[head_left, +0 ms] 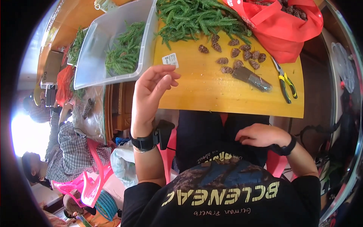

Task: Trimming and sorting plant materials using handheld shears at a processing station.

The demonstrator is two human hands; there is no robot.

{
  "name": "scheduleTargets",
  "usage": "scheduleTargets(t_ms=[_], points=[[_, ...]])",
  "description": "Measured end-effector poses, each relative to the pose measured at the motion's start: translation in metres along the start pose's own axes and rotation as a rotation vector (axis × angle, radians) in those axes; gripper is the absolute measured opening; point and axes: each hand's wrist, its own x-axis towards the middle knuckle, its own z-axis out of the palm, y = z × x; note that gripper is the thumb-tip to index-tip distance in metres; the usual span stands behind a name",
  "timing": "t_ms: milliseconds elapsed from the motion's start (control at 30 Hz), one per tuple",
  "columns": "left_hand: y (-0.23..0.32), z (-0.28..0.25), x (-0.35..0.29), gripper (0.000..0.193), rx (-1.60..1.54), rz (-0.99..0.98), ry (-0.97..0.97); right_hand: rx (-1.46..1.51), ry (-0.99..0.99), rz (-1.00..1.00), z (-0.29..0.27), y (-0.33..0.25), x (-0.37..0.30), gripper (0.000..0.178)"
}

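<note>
My left hand (pixel 153 90) is raised over the left front edge of the yellow table (pixel 189 89), its fingers loosely bent and thumb apart, with nothing in it. Just beyond its fingertips is a small white printed label (pixel 170 60). My right hand (pixel 262 135) lies on my lap, fingers loosely extended and holding nothing visible. Several brown pine cones (pixel 237 63) are scattered on the table's right half. Next to them lies a brown bundle in clear wrap (pixel 252 78). Yellow-and-black pliers (pixel 284 81) rest near the right edge. Green artificial pine sprigs (pixel 200 19) are heaped at the back.
A clear plastic bin (pixel 107 77) with green sprigs stands at the left. A red bag (pixel 281 34) of pine cones occupies the back right. A person in a checked shirt (pixel 75 149) sits farther left, near a pink chair (pixel 89 187) and a white bag (pixel 124 162).
</note>
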Motion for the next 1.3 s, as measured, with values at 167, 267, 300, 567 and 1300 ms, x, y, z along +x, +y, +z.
scheduleTargets(t_ms=[167,267,300,567,1300], points=[[-0.017,-0.002,-0.005,0.024,-0.008,-0.052,0.04,-0.081,-0.026,-0.115,0.007,0.02,0.061,0.027],[-0.014,0.01,-0.001,0.025,-0.014,-0.068,0.027,0.163,-0.104,-0.26,-0.008,0.009,0.101,0.03],[-0.012,0.012,0.001,0.025,-0.019,-0.096,0.022,0.142,-0.025,-0.391,-0.007,0.014,0.117,0.032],[-0.009,0.007,0.016,0.025,-0.028,-0.096,0.094,-0.429,0.505,-0.32,-0.02,0.025,0.109,0.062],[0.0,0.007,-0.011,0.024,0.028,-0.14,0.091,0.101,0.785,0.127,-0.104,0.07,0.0,0.018]])
